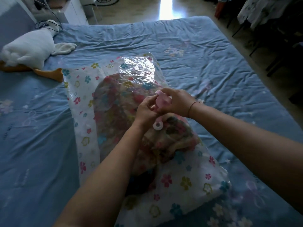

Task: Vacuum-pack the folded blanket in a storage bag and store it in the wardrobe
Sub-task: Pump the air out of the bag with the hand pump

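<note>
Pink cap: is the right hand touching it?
Touching. The head view shows the right hand gripping the pink cap, its fingers wrapped round the cap's side.

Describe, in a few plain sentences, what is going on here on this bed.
A person leans over the bed, where a flower-printed storage bag lies with the folded blanket inside. The left hand and right hand together hold a small pink cap just above the bag's round white valve, which sits uncovered. The bag looks puffy, so the air seems not yet drawn out. A plush goose lies off to the left.
</note>
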`<state>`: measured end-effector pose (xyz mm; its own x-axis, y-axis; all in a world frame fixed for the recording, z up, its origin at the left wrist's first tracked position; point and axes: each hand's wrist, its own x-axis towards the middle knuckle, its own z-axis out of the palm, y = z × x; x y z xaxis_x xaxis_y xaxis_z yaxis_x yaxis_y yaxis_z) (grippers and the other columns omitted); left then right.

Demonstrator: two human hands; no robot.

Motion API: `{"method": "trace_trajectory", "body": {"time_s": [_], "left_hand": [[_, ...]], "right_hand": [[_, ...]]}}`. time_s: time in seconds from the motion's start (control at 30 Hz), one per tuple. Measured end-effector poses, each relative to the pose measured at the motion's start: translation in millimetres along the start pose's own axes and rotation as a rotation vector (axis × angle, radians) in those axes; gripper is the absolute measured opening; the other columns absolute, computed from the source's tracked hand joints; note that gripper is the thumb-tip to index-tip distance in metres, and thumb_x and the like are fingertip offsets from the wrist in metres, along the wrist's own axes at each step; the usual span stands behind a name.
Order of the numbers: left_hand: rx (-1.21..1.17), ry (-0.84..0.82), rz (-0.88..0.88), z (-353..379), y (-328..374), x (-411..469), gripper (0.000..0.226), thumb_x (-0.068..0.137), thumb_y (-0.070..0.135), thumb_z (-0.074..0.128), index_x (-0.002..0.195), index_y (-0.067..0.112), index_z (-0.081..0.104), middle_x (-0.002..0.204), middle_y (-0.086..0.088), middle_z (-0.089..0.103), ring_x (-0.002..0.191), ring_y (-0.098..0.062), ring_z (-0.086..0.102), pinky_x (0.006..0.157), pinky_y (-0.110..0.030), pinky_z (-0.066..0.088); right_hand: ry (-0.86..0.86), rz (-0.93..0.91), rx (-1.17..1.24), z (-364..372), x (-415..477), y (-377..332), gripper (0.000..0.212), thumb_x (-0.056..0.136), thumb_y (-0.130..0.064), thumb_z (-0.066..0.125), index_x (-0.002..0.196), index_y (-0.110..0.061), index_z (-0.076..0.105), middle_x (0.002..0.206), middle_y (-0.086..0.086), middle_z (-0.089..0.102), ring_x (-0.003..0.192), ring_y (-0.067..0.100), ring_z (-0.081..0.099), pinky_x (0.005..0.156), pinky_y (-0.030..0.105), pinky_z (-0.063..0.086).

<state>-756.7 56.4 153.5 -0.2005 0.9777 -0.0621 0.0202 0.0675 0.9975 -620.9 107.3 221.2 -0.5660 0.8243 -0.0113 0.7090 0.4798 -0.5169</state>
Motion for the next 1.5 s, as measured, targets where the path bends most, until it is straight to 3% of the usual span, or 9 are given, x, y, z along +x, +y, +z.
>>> {"method": "trace_trajectory", "body": {"time_s": [0.1, 0.2, 0.57, 0.73, 0.93, 1.1, 1.23, 1.37, 1.5], "left_hand": [[0.023, -0.016, -0.024, -2.9, -0.1, -4.7, 0.059, 0.073, -0.009, 0.078, 0.126, -0.001, 0.055, 0.114, -0.015, 0.066, 0.096, -0.015, 0.066, 0.084, -0.025, 0.056], [0.071, -0.04, -0.067, -13.6, -8.6, -8.9, 0.076, 0.071, 0.0, 0.083, 0.136, 0.009, 0.045, 0.129, -0.009, 0.057, 0.117, -0.015, 0.057, 0.092, -0.021, 0.052], [0.332, 0.11, -0.184, -72.4, -56.2, -41.5, 0.051, 0.087, 0.02, 0.071, 0.134, 0.012, 0.053, 0.136, -0.007, 0.054, 0.127, -0.021, 0.05, 0.099, -0.026, 0.042], [0.955, -0.036, -0.221, -95.0, -84.2, -64.8, 0.081, 0.09, 0.053, 0.057, 0.155, 0.026, 0.016, 0.163, -0.003, 0.009, 0.151, -0.023, 0.001, 0.121, -0.045, 0.0], [1.035, 0.001, -0.48, -98.1, -127.0, -84.0, 0.109, 0.082, 0.074, 0.047, 0.15, 0.026, -0.023, 0.159, -0.008, -0.028, 0.147, -0.029, -0.023, 0.115, -0.058, -0.009], [1.041, 0.04, -0.452, -88.0, -143.1, -86.1, 0.11, 0.082, 0.076, 0.045, 0.149, 0.025, -0.026, 0.157, -0.009, -0.032, 0.146, -0.03, -0.025, 0.112, -0.059, -0.015], [1.048, 0.04, -0.428, -89.4, -147.8, -87.0, 0.109, 0.082, 0.077, 0.042, 0.15, 0.024, -0.025, 0.157, -0.01, -0.031, 0.147, -0.031, -0.023, 0.113, -0.06, -0.014], [1.02, 0.036, -0.393, -90.9, -148.5, -89.4, 0.107, 0.084, 0.075, 0.043, 0.15, 0.024, -0.024, 0.158, -0.009, -0.03, 0.147, -0.031, -0.022, 0.113, -0.059, -0.014], [0.986, 0.015, -0.366, -93.9, -147.8, -93.4, 0.104, 0.086, 0.071, 0.044, 0.15, 0.024, -0.023, 0.157, -0.006, -0.031, 0.147, -0.028, -0.025, 0.114, -0.057, -0.014]], "right_hand": [[0.019, -0.022, -0.062, 5.6, 1.7, -1.1, 0.034, 0.079, -0.036, 0.069, 0.106, -0.016, 0.065, 0.085, 0.003, 0.062, 0.083, 0.026, 0.06, 0.071, 0.032, 0.045], [0.05, -0.043, -0.048, 8.1, -1.1, 6.3, 0.027, 0.078, -0.033, 0.071, 0.093, -0.01, 0.065, 0.073, 0.002, 0.058, 0.072, 0.026, 0.058, 0.062, 0.03, 0.039], [0.163, -0.028, 0.018, 12.5, -27.3, 20.4, 0.043, 0.078, -0.026, 0.074, 0.118, -0.014, 0.063, 0.064, -0.005, 0.054, 0.056, 0.007, 0.048, 0.054, 0.017, 0.035], [0.279, 0.031, 0.019, 20.7, -33.2, 24.1, 0.043, 0.077, -0.019, 0.076, 0.117, -0.009, 0.064, 0.074, 0.007, 0.062, 0.067, 0.018, 0.056, 0.061, 0.017, 0.032], [0.385, 0.273, 0.463, 30.9, -57.3, 46.8, 0.069, 0.055, -0.07, 0.075, 0.106, -0.025, 0.066, 0.089, 0.007, 0.067, 0.082, 0.017, 0.068, 0.076, 0.034, 0.058], [0.542, 0.395, 0.711, 48.5, -75.9, 53.5, 0.074, 0.038, -0.071, 0.08, 0.091, -0.023, 0.063, 0.088, 0.003, 0.06, 0.073, 0.004, 0.068, 0.066, 0.022, 0.058], [0.597, 0.364, 0.61, 56.1, -73.5, 50.0, 0.095, 0.046, -0.069, 0.078, 0.116, -0.006, 0.061, 0.091, 0.001, 0.062, 0.077, 0.007, 0.068, 0.068, 0.024, 0.058], [0.533, 0.231, 0.12, 55.4, -59.6, 23.3, 0.065, 0.068, -0.054, 0.072, 0.116, -0.01, 0.063, 0.084, 0.008, 0.065, 0.079, 0.019, 0.062, 0.066, 0.016, 0.047], [0.424, 0.047, -0.29, 61.7, -30.7, -20.6, 0.057, 0.071, -0.042, 0.062, 0.117, -0.007, 0.063, 0.081, 0.022, 0.066, 0.078, 0.036, 0.064, 0.069, 0.035, 0.042]]}}
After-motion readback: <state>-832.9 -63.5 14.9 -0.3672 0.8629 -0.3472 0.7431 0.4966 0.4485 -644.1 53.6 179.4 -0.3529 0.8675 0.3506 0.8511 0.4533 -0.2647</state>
